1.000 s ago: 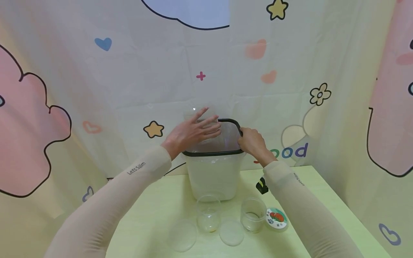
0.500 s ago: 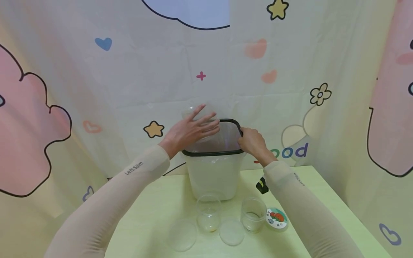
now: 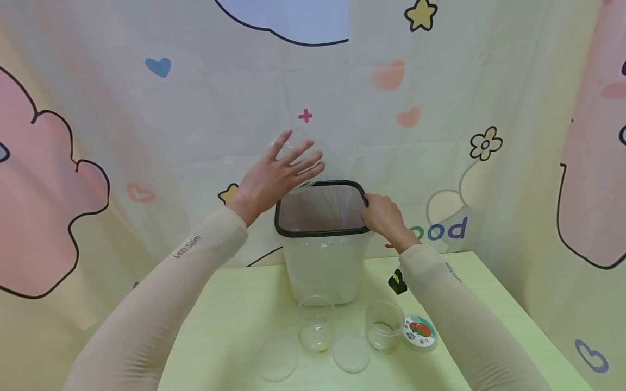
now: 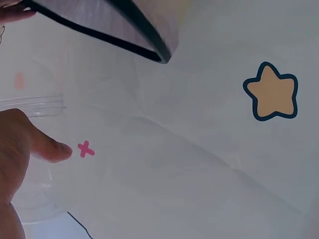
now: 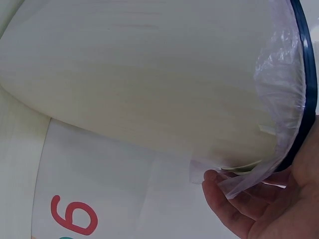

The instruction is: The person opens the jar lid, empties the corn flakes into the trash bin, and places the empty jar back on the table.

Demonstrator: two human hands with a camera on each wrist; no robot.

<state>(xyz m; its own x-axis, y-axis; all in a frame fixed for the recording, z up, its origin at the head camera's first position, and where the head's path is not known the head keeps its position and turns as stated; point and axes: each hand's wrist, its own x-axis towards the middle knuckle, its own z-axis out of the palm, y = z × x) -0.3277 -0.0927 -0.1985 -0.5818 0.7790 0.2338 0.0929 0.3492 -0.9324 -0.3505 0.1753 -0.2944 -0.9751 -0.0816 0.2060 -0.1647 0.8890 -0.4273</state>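
My left hand (image 3: 279, 176) is raised above the left side of a trash bin (image 3: 325, 266) and holds a clear plastic jar (image 4: 47, 105). Its fingers spread over the near side of the jar, which is tilted with its threaded mouth down toward the bin. The thumb (image 4: 52, 149) lies along the jar in the left wrist view. My right hand (image 3: 383, 217) grips the right side of the bin's black rim (image 3: 323, 233), fingers at the folded edge of the thin clear bag (image 5: 281, 94) that lines it.
On the pale table (image 3: 225, 326) before the bin stand a clear rounded jar (image 3: 316, 326) and a clear straight jar (image 3: 385, 328). Two clear lids (image 3: 277, 357) lie near them, and a round tomato-printed lid (image 3: 419, 331) is at the right. A printed curtain hangs close behind.
My left hand has lifted the jar up and left, from over the bin's opening to above its rim. The right hand and the bin have stayed in place.
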